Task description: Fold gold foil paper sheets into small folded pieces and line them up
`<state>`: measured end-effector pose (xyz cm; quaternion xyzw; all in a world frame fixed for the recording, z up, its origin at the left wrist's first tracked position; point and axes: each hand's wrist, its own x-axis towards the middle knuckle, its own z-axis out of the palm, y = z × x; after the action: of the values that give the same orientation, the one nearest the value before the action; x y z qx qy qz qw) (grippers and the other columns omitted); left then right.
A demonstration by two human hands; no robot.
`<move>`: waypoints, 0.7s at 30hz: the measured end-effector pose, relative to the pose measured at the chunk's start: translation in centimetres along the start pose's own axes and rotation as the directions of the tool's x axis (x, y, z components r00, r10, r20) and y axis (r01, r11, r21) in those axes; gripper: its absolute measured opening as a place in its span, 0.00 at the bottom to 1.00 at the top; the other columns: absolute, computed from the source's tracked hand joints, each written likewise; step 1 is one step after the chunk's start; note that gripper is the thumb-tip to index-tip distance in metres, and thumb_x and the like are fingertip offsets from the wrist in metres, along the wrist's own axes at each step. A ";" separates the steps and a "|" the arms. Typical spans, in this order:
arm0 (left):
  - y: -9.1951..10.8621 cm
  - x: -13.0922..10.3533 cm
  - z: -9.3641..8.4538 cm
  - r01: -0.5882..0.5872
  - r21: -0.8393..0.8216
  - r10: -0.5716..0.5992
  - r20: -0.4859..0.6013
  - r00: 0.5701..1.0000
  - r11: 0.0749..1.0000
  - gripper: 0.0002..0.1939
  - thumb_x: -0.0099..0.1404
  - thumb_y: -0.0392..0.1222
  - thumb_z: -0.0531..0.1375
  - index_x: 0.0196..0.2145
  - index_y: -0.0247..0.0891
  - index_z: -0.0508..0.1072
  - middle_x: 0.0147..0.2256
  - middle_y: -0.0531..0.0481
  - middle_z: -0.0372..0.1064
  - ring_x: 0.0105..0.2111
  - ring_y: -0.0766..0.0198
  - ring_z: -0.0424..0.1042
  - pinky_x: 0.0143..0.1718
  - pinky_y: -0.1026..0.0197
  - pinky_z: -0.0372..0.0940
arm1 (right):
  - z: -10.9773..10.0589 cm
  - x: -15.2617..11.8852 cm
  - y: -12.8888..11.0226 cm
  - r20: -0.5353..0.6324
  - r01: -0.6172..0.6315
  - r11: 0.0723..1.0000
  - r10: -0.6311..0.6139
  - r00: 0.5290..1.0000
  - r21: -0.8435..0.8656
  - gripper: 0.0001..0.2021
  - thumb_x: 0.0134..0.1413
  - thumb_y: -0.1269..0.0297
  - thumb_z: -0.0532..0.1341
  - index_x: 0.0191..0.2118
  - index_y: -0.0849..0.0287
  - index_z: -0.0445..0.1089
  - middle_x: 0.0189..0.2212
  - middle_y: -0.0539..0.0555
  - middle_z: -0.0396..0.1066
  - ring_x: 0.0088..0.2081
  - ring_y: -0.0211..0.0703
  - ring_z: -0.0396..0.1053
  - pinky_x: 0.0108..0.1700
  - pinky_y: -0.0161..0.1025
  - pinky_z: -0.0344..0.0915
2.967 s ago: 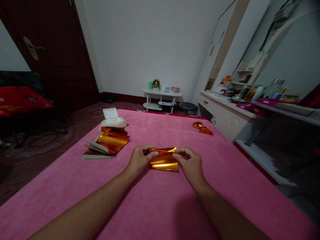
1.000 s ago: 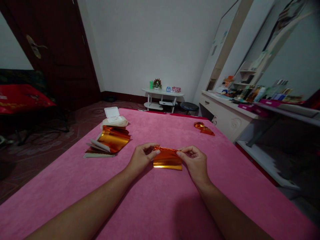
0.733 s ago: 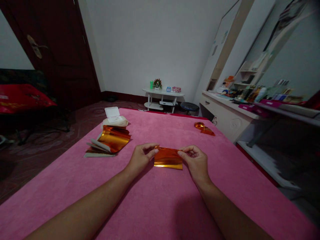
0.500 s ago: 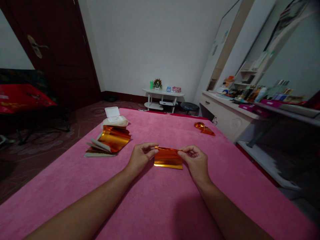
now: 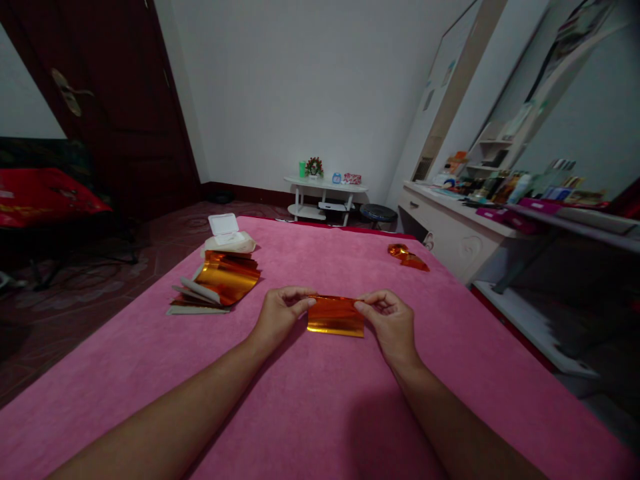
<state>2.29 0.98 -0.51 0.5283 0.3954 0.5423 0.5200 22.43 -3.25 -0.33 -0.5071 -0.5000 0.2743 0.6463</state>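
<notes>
A shiny orange-gold sheet of foil paper (image 5: 336,317) is stretched level between my hands, just above or on the pink cloth (image 5: 310,413); I cannot tell which. My left hand (image 5: 284,311) pinches its upper left corner between thumb and fingers. At the upper right corner, my right hand (image 5: 390,319) grips it the same way. Along the top edge a narrow strip looks folded or rolled. To the left lies a loose stack of foil paper (image 5: 230,277), gold on one side and dull grey on the other. Two folded gold foil pieces (image 5: 407,257) rest at the far right.
Behind the stack sits a white open-lidded box (image 5: 225,227) on a pale packet (image 5: 233,245). A dressing table (image 5: 450,227) crowded with bottles stands along the right. Beyond the far edge are a small white table (image 5: 325,184) and a round stool (image 5: 379,213).
Both hands keep the same pinch on the foil sheet. The whole view has shifted very slightly; nothing else visibly differs.
</notes>
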 end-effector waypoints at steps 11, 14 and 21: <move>-0.6 0.3 -0.4 -0.160 0.068 0.157 0.047 0.986 0.985 0.04 0.50 0.37 0.67 0.26 0.36 0.80 0.29 0.47 0.74 0.31 0.62 0.72 0.34 0.63 0.66 | 0.0 0.2 0.5 0.016 -0.054 0.994 0.053 0.998 0.092 0.10 0.38 0.65 0.70 0.24 0.58 0.69 0.28 0.51 0.75 0.32 0.41 0.71 0.37 0.37 0.66; -0.8 0.6 -0.6 -0.205 0.099 0.201 0.048 0.978 0.974 0.02 0.50 0.36 0.67 0.25 0.37 0.80 0.30 0.48 0.70 0.33 0.63 0.70 0.34 0.64 0.65 | 0.0 0.3 0.5 0.010 -0.097 0.988 0.097 0.995 0.123 0.10 0.35 0.64 0.71 0.23 0.58 0.69 0.27 0.51 0.74 0.30 0.40 0.70 0.33 0.35 0.65; 0.0 0.1 -0.3 -0.146 0.062 0.137 0.132 0.982 0.987 0.01 0.51 0.34 0.65 0.24 0.35 0.79 0.28 0.47 0.72 0.31 0.62 0.70 0.35 0.62 0.65 | -0.2 0.4 0.9 0.019 -0.207 0.945 0.210 0.978 0.253 0.11 0.33 0.64 0.72 0.23 0.59 0.70 0.29 0.50 0.74 0.29 0.38 0.70 0.33 0.34 0.66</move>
<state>2.02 1.11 -0.57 0.6069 0.3422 0.5286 0.4849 22.89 -2.69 -1.01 -0.4715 -0.4018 0.4006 0.6750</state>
